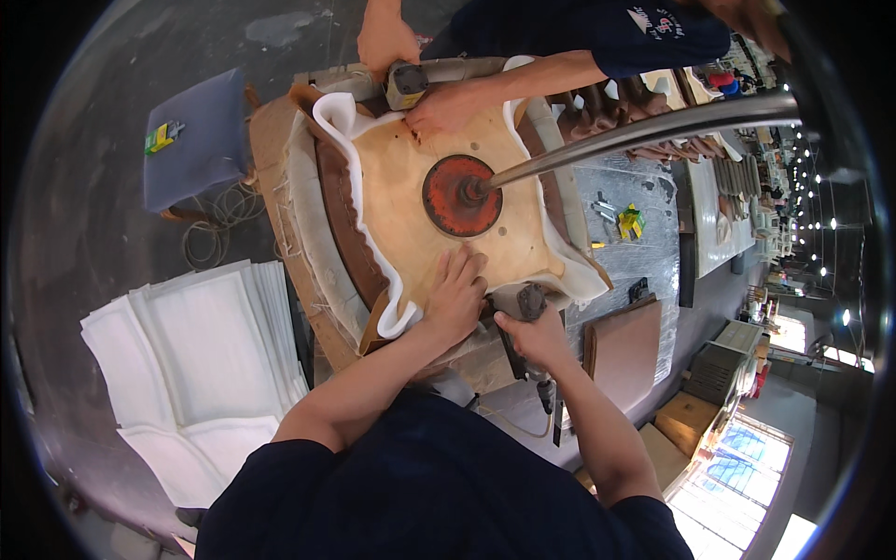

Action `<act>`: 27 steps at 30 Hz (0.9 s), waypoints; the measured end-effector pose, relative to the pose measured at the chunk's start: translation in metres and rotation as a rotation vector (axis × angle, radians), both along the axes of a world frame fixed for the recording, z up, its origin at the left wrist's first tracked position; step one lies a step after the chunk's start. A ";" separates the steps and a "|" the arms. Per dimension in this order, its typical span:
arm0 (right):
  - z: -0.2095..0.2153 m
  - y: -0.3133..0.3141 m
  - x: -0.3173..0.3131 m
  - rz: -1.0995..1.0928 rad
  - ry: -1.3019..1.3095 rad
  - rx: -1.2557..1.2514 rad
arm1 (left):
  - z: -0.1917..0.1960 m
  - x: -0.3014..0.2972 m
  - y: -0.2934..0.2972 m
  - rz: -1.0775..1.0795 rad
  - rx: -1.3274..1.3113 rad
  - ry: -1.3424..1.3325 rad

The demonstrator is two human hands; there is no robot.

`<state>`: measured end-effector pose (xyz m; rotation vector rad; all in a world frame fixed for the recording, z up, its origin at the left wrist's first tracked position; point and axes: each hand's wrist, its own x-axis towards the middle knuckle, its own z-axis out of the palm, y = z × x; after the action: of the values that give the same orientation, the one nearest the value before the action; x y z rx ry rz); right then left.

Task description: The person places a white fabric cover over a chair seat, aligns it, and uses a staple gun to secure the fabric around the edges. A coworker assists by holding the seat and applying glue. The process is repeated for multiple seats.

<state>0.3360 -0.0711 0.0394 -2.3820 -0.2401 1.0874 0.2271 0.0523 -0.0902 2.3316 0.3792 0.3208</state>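
Observation:
A pale wooden panel lies in front of me, ringed by white padding and brown covering material. On its middle presses a red round disc at the end of a metal rod. My left hand lies on the panel's near edge, fingers stretched over the wood. My right hand is wrapped round a pneumatic staple gun, its nose close to the near right edge by my left fingers. The hose fitting hangs below the grip.
Across the panel, a co-worker's hands work with another staple gun at the far edge. White padding sheets are stacked at left, near a blue-grey cushioned stool. Brown pieces and a yellow-green box lie at right.

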 end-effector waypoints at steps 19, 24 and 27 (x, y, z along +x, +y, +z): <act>0.000 0.006 -0.007 -0.023 0.074 -0.078 | -0.001 -0.008 0.005 -0.019 -0.059 0.065; 0.002 -0.001 -0.005 -0.034 0.092 0.008 | 0.019 -0.020 0.006 0.027 -0.125 0.158; 0.003 -0.006 -0.011 -0.051 0.147 0.054 | 0.016 -0.025 0.006 0.034 -0.104 0.197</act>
<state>0.3245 -0.0774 0.0423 -2.2361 -0.1544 1.2104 0.2025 0.0580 -0.0742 2.2624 0.5195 0.0853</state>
